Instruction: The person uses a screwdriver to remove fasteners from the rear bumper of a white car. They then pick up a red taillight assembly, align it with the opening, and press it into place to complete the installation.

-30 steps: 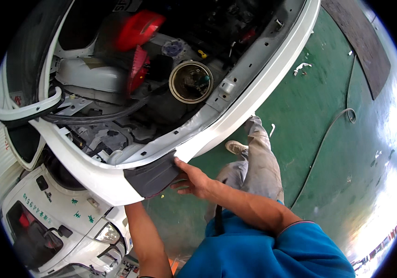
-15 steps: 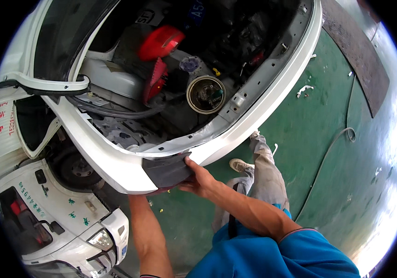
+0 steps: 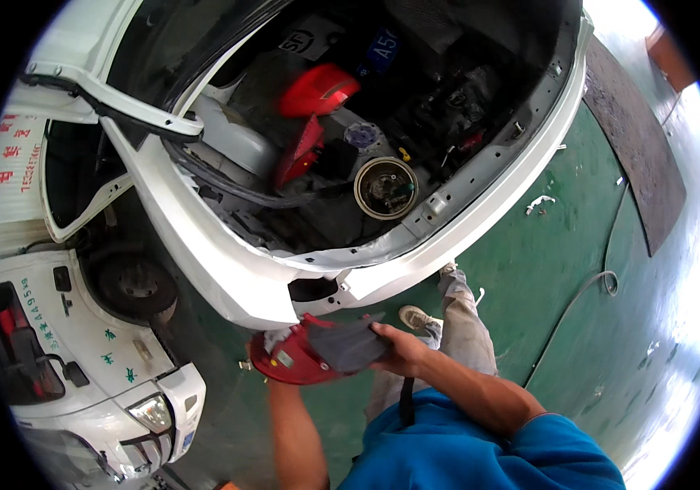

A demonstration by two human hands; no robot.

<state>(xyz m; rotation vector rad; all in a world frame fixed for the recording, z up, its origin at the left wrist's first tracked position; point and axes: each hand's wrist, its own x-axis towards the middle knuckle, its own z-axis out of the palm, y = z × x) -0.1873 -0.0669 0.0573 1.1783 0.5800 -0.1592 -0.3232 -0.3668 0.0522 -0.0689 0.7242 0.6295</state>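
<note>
My right hand (image 3: pixel 403 347) grips the dark grey end of a red tail light (image 3: pixel 301 359), its thumb on top. The light is clear of the car, just below the rear corner of the white body (image 3: pixel 244 278). My left forearm (image 3: pixel 291 429) reaches up beneath the red end, and the light hides that hand and its fingers. Above the light, a dark opening (image 3: pixel 313 289) shows in the white corner.
Inside the open boot lie a round metal tin (image 3: pixel 387 188), a bright red part (image 3: pixel 317 90) and a darker red lamp (image 3: pixel 299 153). A white truck (image 3: pixel 89 327) stands at left. Right lie a hose (image 3: pixel 570 306) and a dark mat (image 3: pixel 636 139) on the green floor (image 3: pixel 521 278).
The tail light has come away from the car's corner toward me, tilting so its red side shows and baring the dark opening. My right hand has moved with it.
</note>
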